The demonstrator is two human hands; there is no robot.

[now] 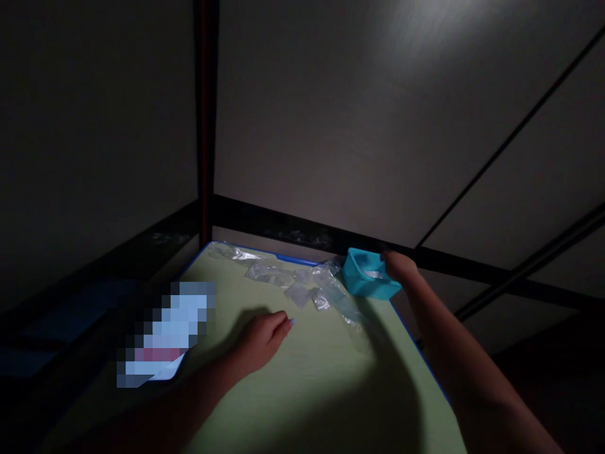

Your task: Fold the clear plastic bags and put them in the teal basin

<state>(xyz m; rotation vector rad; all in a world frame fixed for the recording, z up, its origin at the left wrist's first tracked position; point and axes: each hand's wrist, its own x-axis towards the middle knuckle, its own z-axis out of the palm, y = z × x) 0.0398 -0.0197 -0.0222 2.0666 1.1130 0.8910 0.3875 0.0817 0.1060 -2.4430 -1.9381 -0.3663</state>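
My left hand (267, 337) is closed in a pinch above the middle of the pale green table (293, 391); a tiny whitish tip shows at its fingertips, too small to name. At the table's far right corner, my right hand (401, 266) grips the rim of a turquoise plastic basket (373, 287). Something pale lies inside the basket, not clear in the dim light. Between the hands and the far edge lie several crumpled clear plastic bags (269, 274), with a small flat packet (297, 294) among them.
A bright, pixelated flat object (174, 328) lies at the table's left side. Grey wall panels (312, 126) with dark beams rise behind the far edge. A dark red post (205, 126) stands at the corner. My arms cast shadows over the table.
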